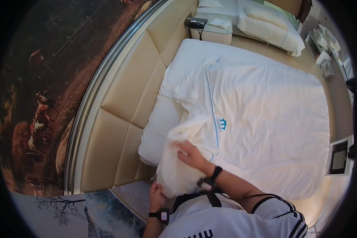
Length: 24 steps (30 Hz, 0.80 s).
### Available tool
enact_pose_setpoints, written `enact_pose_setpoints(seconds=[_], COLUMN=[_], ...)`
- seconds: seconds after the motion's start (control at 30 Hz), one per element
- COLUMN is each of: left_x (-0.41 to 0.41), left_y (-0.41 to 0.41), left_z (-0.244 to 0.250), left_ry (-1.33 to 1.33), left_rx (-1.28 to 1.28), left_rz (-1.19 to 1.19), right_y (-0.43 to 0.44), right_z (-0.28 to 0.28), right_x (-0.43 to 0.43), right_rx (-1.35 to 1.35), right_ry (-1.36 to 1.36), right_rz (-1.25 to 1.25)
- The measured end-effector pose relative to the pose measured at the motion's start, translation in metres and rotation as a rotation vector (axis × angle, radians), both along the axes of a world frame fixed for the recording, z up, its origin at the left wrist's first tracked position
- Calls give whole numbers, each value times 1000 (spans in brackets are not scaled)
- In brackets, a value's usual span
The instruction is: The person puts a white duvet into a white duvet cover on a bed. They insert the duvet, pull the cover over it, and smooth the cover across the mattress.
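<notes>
A white duvet with thin blue piping and a blue printed mark covers most of the bed before me. Its near corner on the headboard side is lifted in a loose, partly blurred bunch. At the lower edge of this bunch, my left hand pinches the cloth between thumb and fingers. My right hand lies over the upper part of the same fold, its fingertips against the fabric. Motion blur hides whether those fingers grip it. Bare white fitted sheet shows between the duvet and the headboard.
A padded cream headboard runs along the left side. Beyond the bed stand a nightstand with a black telephone and a second bed. A framed dark panel is at the right. A printed sheet lies beside my left hand.
</notes>
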<state>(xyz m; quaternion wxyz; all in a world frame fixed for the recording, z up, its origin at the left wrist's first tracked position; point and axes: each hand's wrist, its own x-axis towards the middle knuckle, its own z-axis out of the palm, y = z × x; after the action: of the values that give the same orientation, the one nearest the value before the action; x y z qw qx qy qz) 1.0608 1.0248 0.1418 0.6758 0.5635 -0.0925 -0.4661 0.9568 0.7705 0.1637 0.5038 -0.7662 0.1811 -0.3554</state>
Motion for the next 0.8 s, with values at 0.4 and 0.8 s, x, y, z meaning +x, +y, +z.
enact_pose_setpoints(seconds=[0.4, 0.8], left_x=[-4, 42], left_y=[-39, -44], left_z=[-11, -51], left_ry=[359, 38], left_rx=[-118, -2], left_rz=[67, 18], right_y=[73, 29], right_z=[-89, -51], right_x=[-22, -52], right_rx=[258, 916], right_ry=[488, 176], right_rz=[308, 347])
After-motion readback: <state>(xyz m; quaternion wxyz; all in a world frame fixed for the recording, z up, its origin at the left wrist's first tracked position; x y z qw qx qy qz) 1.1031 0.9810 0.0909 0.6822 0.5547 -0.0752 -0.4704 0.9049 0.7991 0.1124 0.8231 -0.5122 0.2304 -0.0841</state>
